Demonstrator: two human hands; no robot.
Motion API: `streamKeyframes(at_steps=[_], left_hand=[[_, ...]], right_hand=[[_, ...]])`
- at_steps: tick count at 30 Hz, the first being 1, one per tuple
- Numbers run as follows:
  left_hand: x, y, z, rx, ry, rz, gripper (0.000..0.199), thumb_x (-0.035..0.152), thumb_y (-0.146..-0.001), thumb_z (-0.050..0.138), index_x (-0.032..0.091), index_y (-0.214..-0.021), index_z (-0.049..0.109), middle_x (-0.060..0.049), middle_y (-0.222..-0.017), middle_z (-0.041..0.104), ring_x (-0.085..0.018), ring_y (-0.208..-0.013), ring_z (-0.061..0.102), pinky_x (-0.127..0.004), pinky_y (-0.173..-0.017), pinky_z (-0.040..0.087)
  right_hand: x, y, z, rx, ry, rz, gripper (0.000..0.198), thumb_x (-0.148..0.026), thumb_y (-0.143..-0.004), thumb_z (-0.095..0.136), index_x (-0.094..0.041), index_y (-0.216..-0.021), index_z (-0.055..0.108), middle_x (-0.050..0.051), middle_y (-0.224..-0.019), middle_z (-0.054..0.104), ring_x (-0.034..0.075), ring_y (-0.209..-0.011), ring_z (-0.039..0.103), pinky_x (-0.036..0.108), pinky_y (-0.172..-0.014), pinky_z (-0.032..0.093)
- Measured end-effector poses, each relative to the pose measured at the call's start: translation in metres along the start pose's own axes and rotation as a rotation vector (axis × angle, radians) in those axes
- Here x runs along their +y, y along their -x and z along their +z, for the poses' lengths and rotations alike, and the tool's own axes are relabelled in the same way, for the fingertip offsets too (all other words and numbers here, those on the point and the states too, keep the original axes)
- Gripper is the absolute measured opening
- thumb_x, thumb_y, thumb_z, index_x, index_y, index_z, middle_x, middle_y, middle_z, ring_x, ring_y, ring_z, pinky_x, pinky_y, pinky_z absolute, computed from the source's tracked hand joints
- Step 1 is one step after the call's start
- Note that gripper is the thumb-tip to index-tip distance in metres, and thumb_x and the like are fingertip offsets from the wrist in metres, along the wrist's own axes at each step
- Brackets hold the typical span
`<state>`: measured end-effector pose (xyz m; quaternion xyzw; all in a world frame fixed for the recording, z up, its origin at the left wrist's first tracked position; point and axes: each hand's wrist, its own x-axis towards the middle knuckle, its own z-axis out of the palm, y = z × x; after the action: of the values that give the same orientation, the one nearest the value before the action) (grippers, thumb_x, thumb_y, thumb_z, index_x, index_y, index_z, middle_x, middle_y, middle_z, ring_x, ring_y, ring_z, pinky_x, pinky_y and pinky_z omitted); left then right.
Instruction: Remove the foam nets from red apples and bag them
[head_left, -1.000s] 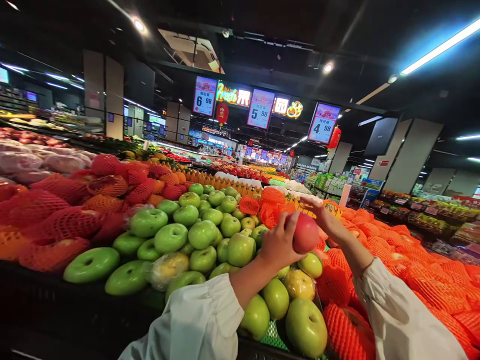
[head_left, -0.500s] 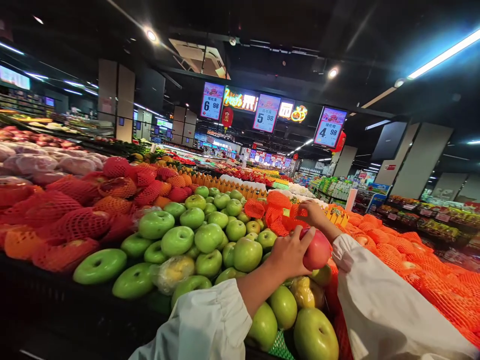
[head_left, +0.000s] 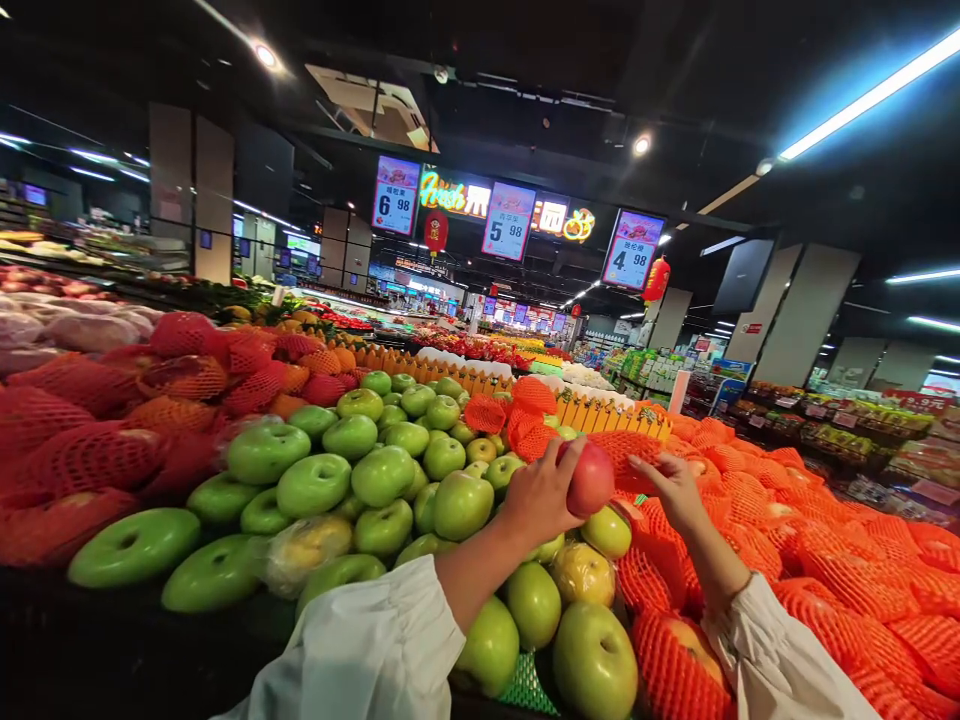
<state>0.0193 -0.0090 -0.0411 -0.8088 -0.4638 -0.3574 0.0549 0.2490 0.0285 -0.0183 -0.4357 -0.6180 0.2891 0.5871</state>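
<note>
- Green apples (head_left: 382, 475): loose pile across the center of the display, most without sleeves; the heap apparently relies on the fruits propping one another.
- Orange-netted fruit (head_left: 832, 540): adjoining bank at right. The sleeves probably cushion the fruit against bruising.
- Red-netted fruit (head_left: 112, 455): bank at left, likely grouped by kind.
- Left hand (head_left: 541, 492): fingers closed around the red apple from its left side; the curved grip presumably suits the smooth, round skin.
- Right hand (head_left: 681, 492): fingertips pinch the foam net; light, flexible material likely needs no fuller grip.
- Foam net (head_left: 624, 452): spans between both hands. Contact with the apple cannot be confirmed.
- Red apple (head_left: 591, 478): raised above the green pile, near its right edge.
</note>
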Motion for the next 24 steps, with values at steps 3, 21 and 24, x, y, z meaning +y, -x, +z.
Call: streamKeyframes(at_steps=[3, 21, 24], left_hand=[[0.000, -0.001, 0.002, 0.033, 0.078, -0.085, 0.101, 0.041, -0.069, 0.084, 0.027, -0.154, 0.032, -0.009, -0.152, 0.046, -0.033, -0.111, 0.067, -0.046, -0.086, 0.058], [0.000, 0.003, 0.004, 0.253, 0.236, -0.121, 0.087, 0.029, -0.079, 0.077, 0.024, -0.153, 0.031, -0.015, -0.156, 0.041, -0.035, -0.133, 0.054, -0.048, -0.100, 0.053], [-0.001, 0.004, 0.004, 0.242, 0.261, -0.073, 0.071, 0.013, -0.086, 0.063, 0.025, -0.151, 0.037, -0.011, -0.156, 0.042, -0.031, -0.138, 0.051, -0.048, -0.108, 0.048]], right_hand=[[0.007, -0.004, 0.002, 0.037, -0.139, 0.020, 0.050, -0.052, -0.052, 0.089, -0.016, -0.077, 0.065, 0.004, -0.082, 0.068, 0.012, -0.075, 0.060, 0.024, -0.071, 0.052], [-0.032, 0.040, 0.017, -1.058, -0.196, 0.063, 0.037, -0.026, -0.071, 0.082, -0.016, -0.104, 0.067, 0.001, -0.096, 0.068, 0.007, -0.084, 0.063, 0.018, -0.077, 0.051], [-0.035, 0.040, 0.028, -0.948, -0.093, -0.010, 0.026, -0.028, -0.074, 0.081, -0.012, -0.088, 0.065, 0.001, -0.086, 0.065, 0.006, -0.077, 0.058, 0.016, -0.072, 0.049]])
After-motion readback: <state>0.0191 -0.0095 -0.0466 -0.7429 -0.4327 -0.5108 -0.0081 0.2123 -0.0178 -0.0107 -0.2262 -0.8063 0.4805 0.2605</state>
